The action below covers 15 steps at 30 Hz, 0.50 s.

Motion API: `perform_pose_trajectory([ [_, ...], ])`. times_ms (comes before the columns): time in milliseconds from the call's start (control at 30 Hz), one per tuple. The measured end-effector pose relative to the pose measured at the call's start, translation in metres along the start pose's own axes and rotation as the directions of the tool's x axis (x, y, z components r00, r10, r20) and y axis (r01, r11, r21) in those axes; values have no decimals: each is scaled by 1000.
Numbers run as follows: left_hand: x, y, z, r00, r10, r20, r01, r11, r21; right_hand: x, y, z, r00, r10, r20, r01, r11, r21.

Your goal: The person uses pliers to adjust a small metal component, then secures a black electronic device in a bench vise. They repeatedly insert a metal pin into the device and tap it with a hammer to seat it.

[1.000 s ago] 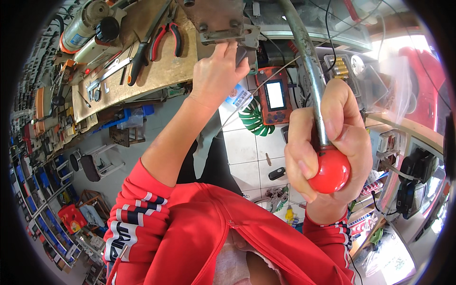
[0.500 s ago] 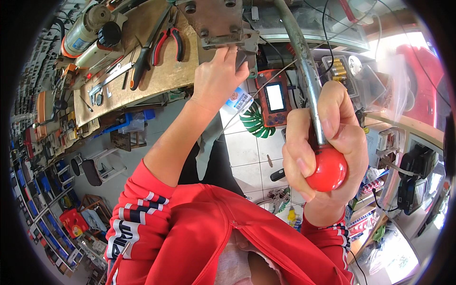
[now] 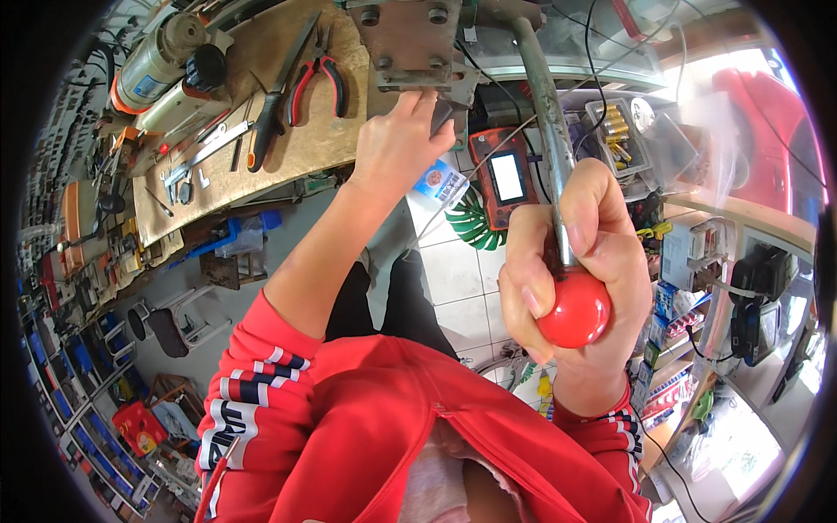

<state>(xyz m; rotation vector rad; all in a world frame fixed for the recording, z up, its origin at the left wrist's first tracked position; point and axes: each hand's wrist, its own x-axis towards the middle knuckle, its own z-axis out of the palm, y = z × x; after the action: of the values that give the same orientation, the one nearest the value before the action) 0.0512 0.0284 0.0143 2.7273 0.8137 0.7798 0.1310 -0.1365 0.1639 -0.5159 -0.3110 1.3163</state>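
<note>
My right hand is wrapped round the end of a steel lever, over its shiny red ball knob. The lever runs up and away toward a bolted steel machine head at the top. My left hand reaches to the lower edge of that head, fingertips partly hidden against it. Between its thumb and fingers shows a dark grey piece, whose kind I cannot make out.
On the wooden bench at left lie red-handled pliers, a file and calipers. An orange device with a lit screen and a tray of batteries are right of the head. Shelves line the right side.
My right hand and the red knob have moved a little to the left, swinging the lever. My left hand stays at the machine head. The whole view has shifted slightly.
</note>
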Motion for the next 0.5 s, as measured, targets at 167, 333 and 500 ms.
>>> perform_pose_trajectory([
  [167,3,-4,-5,998,10,63,-10,1000,-4,1,3,2,1000,-11,-7,11,995,103],
  [333,4,-2,-5,996,-13,87,15,1000,-14,-2,-2,9,995,-3,-98,1,1000,-22],
  [500,6,-4,-5,998,36,60,-35,999,-29,-6,-6,26,955,-63,-291,-23,958,-285],
])
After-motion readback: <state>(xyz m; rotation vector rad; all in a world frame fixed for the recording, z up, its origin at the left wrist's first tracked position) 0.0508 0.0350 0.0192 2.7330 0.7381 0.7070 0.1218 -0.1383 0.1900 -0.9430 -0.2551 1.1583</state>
